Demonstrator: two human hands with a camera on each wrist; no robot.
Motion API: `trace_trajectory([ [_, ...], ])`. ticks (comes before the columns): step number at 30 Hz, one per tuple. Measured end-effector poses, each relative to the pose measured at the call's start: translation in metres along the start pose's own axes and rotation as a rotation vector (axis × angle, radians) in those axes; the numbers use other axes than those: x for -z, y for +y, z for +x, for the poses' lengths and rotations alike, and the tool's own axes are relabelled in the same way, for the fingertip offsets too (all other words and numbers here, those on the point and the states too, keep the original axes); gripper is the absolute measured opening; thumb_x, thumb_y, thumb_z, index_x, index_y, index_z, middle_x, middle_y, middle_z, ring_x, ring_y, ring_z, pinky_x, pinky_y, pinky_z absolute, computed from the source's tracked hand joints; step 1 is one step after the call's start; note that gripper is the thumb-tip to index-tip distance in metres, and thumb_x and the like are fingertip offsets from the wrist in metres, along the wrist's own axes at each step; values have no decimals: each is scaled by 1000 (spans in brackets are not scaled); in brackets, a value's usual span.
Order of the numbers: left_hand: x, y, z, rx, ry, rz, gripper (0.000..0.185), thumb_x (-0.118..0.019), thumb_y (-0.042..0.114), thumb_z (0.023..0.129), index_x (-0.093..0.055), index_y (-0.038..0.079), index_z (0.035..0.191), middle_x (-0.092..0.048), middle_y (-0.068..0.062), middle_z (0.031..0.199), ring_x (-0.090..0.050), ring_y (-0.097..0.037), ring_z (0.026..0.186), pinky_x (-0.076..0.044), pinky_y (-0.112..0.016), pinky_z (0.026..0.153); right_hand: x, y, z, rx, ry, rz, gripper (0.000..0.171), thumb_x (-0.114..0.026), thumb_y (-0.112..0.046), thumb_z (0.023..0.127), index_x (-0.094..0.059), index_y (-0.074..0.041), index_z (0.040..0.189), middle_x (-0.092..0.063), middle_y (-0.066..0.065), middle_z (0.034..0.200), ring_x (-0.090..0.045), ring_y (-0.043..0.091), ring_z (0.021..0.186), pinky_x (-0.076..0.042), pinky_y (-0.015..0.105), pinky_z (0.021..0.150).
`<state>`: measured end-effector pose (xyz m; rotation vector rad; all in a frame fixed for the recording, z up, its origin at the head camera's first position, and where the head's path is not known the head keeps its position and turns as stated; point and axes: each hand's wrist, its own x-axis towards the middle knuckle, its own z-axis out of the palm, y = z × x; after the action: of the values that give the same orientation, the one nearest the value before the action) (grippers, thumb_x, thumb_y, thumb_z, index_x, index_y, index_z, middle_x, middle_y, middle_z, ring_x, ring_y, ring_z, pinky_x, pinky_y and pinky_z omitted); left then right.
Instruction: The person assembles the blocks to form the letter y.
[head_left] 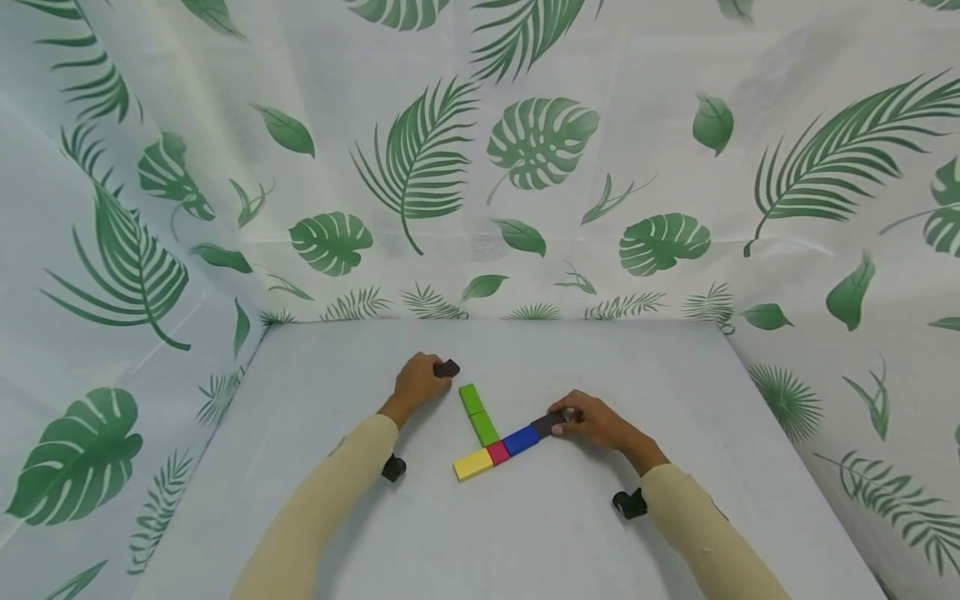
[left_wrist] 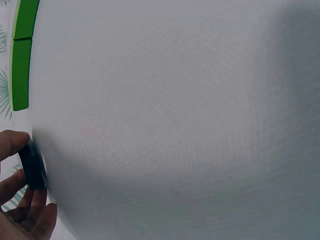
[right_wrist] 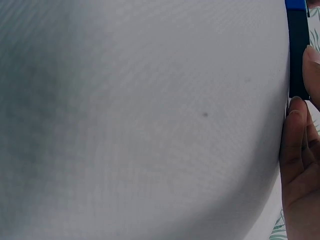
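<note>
- Right hand: fingers pinch a dark block lying on the desk, its end touching the blue block.
- Left hand: fingers pinch a second dark block, just beyond the green blocks.
- Row: yellow block, red block, blue, dark; the greens branch off at red.
- Risk: a sideways push from the right hand would likely skew the row; the blocks lie loose.
- Risk: the left sleeve passes near the greens and could knock them.
- Room: open desk toward the viewer and on both sides; leaf-print curtain closes the far edge.
</note>
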<state>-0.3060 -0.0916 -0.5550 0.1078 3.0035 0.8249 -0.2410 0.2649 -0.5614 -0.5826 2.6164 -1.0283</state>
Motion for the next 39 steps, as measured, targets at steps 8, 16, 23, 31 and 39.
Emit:
trace_trajectory([
  [8,5,-5,-4,-35,-8,-37,38,-74,21,88,-68,4,121,-69,-16,118,-65,-29,108,-53,-43,93,0,-2,0,7,-6,4,36,-77,-28,89,-68,-16,122,-61,3,112,-51,16,87,-42,29,75],
  [16,8,-15,-12,-116,-26,-122,38,-74,21,90,-68,4,124,-67,-17,122,-63,-30,114,-50,-45,98,4,-4,1,10,-1,-24,36,-76,-27,90,-69,-15,122,-61,4,114,-52,16,89,-43,30,77],
  [23,14,-13,-21,-137,-21,-185,39,-76,21,89,-68,7,125,-67,-15,122,-63,-28,113,-50,-45,97,5,-1,2,-7,0,-11,36,-77,-28,89,-69,-16,122,-61,4,114,-52,17,89,-42,31,77],
  [31,21,-11,-34,-153,-6,-246,37,-75,20,90,-68,7,124,-67,-15,120,-63,-27,110,-52,-44,93,3,0,3,-19,-1,-3,36,-77,-27,89,-69,-15,122,-62,4,114,-52,17,89,-42,32,78],
  [39,27,-9,-46,-119,-8,-291,38,-75,23,90,-68,9,124,-67,-13,119,-61,-21,95,-52,-35,80,1,-2,3,-15,1,8,36,-78,-26,89,-68,-15,122,-62,4,115,-52,17,89,-42,31,77],
])
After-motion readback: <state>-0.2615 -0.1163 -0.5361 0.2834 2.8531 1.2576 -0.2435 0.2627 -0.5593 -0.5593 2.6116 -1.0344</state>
